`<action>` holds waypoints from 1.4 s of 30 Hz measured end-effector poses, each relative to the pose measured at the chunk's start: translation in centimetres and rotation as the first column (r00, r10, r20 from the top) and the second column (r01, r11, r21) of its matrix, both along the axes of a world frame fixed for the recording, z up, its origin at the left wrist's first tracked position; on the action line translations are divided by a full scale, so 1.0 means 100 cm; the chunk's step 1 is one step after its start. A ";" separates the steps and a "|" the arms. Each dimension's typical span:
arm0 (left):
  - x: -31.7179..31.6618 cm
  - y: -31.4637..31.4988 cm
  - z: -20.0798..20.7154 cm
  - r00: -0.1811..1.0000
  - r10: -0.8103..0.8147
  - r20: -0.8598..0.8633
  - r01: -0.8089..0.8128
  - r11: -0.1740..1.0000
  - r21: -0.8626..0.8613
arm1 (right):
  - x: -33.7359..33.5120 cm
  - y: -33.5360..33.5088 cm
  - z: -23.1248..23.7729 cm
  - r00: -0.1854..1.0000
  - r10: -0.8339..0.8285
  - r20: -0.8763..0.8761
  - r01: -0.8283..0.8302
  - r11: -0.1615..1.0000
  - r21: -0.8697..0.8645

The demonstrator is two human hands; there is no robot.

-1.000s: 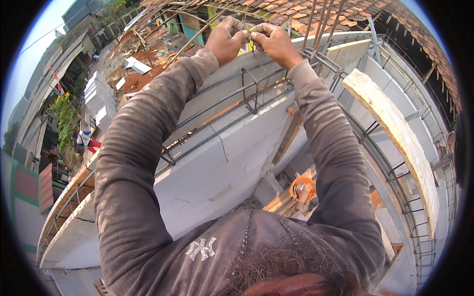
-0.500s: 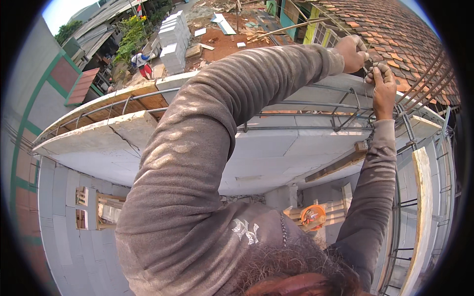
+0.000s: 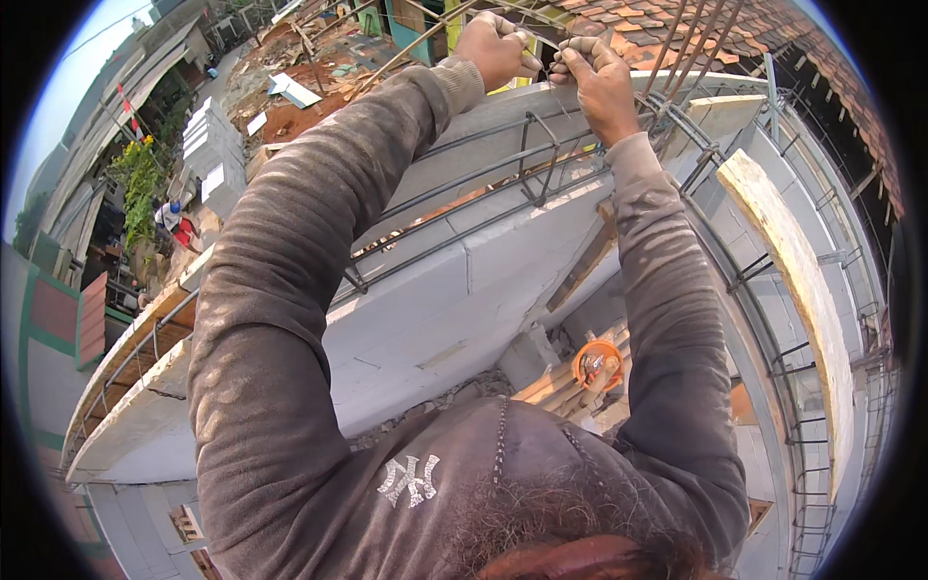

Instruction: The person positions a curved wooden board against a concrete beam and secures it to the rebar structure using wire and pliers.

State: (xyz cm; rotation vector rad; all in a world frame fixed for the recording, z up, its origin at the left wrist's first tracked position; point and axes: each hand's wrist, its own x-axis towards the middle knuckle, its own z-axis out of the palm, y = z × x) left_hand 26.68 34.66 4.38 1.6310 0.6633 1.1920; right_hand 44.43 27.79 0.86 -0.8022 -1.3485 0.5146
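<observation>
Both arms, in dusty dark sleeves, stretch out over the top of the wall. My left hand (image 3: 496, 50) is closed, thumb against the fingers, just left of my right hand (image 3: 601, 87). The right one pinches with thumb and fingertips. Between them runs a thin pale strand (image 3: 549, 42), like wire or string; its ends are hidden by the fingers. Below the hands, a steel rebar cage (image 3: 541, 169) with square stirrups lies along the wall top. Upright rebar rods (image 3: 688, 43) rise just right of my right hand.
A wooden board (image 3: 793, 290) edges another rebar run on the right. An orange bucket (image 3: 597, 367) stands on planks far below. Beyond the wall are a tiled roof (image 3: 628, 19), stacked pale blocks (image 3: 213, 155) and a person (image 3: 176, 222) on the ground.
The view has turned to the right, so the wall now runs aslant and the hands appear farther left and higher. My hands have drawn slightly apart, with the strand visible between them.
</observation>
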 end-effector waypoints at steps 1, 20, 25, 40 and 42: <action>-0.001 -0.002 0.000 1.000 0.000 -0.020 0.001 0.999 0.042 | 0.000 0.000 0.000 1.000 0.002 -0.009 -0.002 1.000 -0.004; -0.004 -0.030 0.004 0.974 0.192 -0.120 -0.006 0.551 0.835 | 0.008 0.025 0.017 0.995 0.091 0.031 -0.081 0.969 -0.233; -0.007 -0.032 0.013 0.981 0.105 -0.163 0.061 0.630 0.774 | 0.013 0.034 0.024 0.975 0.219 -0.047 -0.223 0.937 -0.269; -0.015 -0.011 0.012 0.940 0.234 -0.246 -0.099 0.883 0.459 | 0.003 0.003 0.008 0.986 0.169 -0.018 -0.170 0.980 -0.107; -0.020 -0.009 0.008 0.918 0.193 -0.346 -0.055 0.927 0.370 | 0.005 0.004 0.007 0.985 0.174 -0.006 -0.174 0.982 -0.076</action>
